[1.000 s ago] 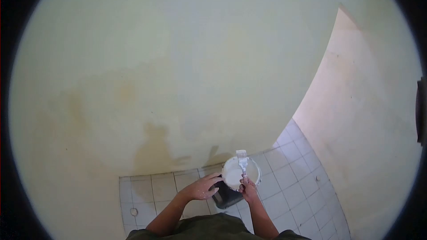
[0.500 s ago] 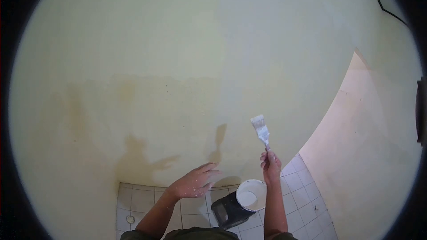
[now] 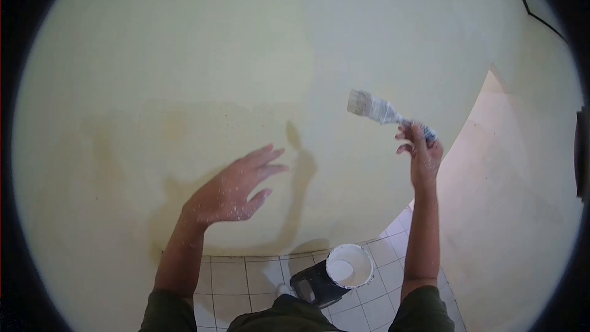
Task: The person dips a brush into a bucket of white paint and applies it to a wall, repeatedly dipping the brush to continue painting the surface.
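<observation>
On my left, the left hand (image 3: pixel 227 190) is raised in front of the wall (image 3: pixel 184 37), flecked with white, its fingers spread and pinching nothing. Between my hands, a shadow (image 3: pixel 301 163) of the right arm and brush falls on the wall. The brush (image 3: pixel 384 112) lies up and to the left of the right grip, well apart from the left hand. Its long axis slants gently, bristles (image 3: pixel 358 102) leading left and a little higher, handle pinched between the thumb and fingers of my right hand (image 3: pixel 425 157). That hand is plainly the nearer one. I can't tell how far the bristles stand from the wall. Below and left of that grip, a white bucket (image 3: pixel 367 261) sits against a dark stool-like thing (image 3: pixel 304 287) over the tiled floor (image 3: pixel 228 280).
</observation>
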Demonstrator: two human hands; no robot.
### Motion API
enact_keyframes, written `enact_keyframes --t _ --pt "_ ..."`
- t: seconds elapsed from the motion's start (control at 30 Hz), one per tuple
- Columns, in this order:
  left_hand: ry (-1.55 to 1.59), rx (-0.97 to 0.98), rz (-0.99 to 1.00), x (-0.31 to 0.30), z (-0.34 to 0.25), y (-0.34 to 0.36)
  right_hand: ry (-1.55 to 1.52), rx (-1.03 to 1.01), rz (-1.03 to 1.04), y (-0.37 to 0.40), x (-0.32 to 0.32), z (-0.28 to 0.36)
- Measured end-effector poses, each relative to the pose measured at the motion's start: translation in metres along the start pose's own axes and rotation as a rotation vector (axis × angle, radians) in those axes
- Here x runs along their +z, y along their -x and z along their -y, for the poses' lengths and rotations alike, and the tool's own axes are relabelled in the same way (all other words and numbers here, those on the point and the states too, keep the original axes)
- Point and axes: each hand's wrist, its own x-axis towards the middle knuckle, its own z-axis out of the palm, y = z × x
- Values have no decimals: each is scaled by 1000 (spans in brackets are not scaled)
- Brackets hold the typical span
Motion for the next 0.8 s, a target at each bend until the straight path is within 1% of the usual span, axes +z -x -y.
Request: enact_keyframes --t 0.1,0.13,0.23,0.27,0.37,0.4,0.5,0.57,0.6,0.63,0.7,0.73,0.8 --pt "-5 67 -52 -9 14 -32 74 -128 48 -29 25 22" --pt "-23 90 -69 -5 9 -38 85 -187 60 -31 26 25" --pt "-17 59 -19 5 13 -57 117 -427 155 -57 41 11" --pt "-5 51 -14 8 25 -62 127 -417 202 -68 50 1" --pt "7 41 -10 19 44 -76 624 -782 241 -95 70 -14" --pt "22 32 -17 21 55 -80 723 -890 246 -102 83 -18" --pt "-3 -18 -16 32 78 -93 690 -962 309 -123 106 -35" --pt "-13 -50 -11 41 92 -104 758 -1145 334 -143 112 -47" --pt "-19 -58 -22 46 86 -98 793 -1234 328 -137 110 -42" --pt "-13 -67 -25 49 93 -102 834 -1312 326 -144 113 -44" --pt "-3 -48 -69 54 98 -101 904 -1406 383 -147 115 -44" --pt "3 -40 -87 57 102 -109 939 -1448 411 -156 114 -46" --pt "9 -17 -111 61 116 -121 967 -1451 486 -168 121 -53"
